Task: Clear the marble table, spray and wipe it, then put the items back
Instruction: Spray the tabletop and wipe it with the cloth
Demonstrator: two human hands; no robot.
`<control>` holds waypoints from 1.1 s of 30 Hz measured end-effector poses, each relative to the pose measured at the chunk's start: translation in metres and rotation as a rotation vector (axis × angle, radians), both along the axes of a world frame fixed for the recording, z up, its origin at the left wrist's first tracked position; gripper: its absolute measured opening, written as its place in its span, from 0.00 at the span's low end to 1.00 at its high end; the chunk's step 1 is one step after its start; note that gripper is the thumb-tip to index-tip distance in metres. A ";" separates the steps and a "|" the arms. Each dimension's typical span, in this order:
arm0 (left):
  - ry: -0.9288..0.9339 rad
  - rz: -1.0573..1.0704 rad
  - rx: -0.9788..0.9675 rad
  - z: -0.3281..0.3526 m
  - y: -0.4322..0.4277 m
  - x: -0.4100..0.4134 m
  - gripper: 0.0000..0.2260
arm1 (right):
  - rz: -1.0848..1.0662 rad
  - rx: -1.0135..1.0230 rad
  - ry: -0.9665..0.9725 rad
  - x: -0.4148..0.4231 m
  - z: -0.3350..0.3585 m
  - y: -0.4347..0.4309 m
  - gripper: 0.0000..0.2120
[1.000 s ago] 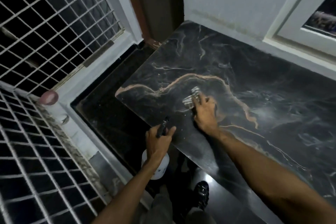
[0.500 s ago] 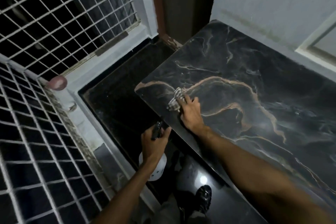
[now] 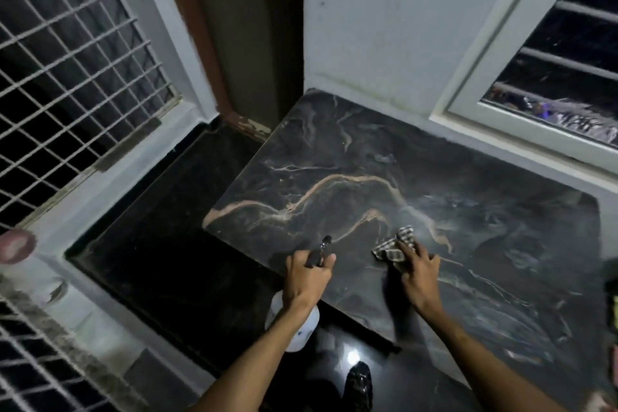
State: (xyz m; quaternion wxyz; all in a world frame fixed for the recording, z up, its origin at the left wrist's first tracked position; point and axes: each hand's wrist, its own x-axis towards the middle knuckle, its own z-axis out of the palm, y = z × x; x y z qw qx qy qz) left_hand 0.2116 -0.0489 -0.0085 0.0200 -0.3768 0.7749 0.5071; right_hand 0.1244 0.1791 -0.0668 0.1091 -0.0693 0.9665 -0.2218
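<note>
The dark, tan-veined marble table (image 3: 368,157) fills the centre and right; on it, toward five o'clock, the right hand (image 3: 418,273) presses flat on a crumpled checked cloth (image 3: 396,246); at seven o'clock, past the table's edge, the left hand (image 3: 307,276) is clamped round a white spray bottle (image 3: 297,324) with black nozzle.

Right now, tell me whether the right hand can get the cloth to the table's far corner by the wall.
Probably yes: the marble table is bare between the right hand, pressing the checked cloth, and that corner.
</note>
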 end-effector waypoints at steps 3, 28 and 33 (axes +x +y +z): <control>0.022 -0.024 0.039 0.008 0.005 -0.026 0.20 | -0.261 -0.093 0.010 -0.018 0.002 0.009 0.23; 0.135 0.015 -0.225 0.012 -0.133 -0.158 0.14 | 0.624 -0.001 0.150 -0.144 -0.023 -0.218 0.32; 0.169 -0.009 -0.219 0.018 -0.179 -0.183 0.21 | 0.089 0.031 0.085 -0.208 -0.008 -0.256 0.34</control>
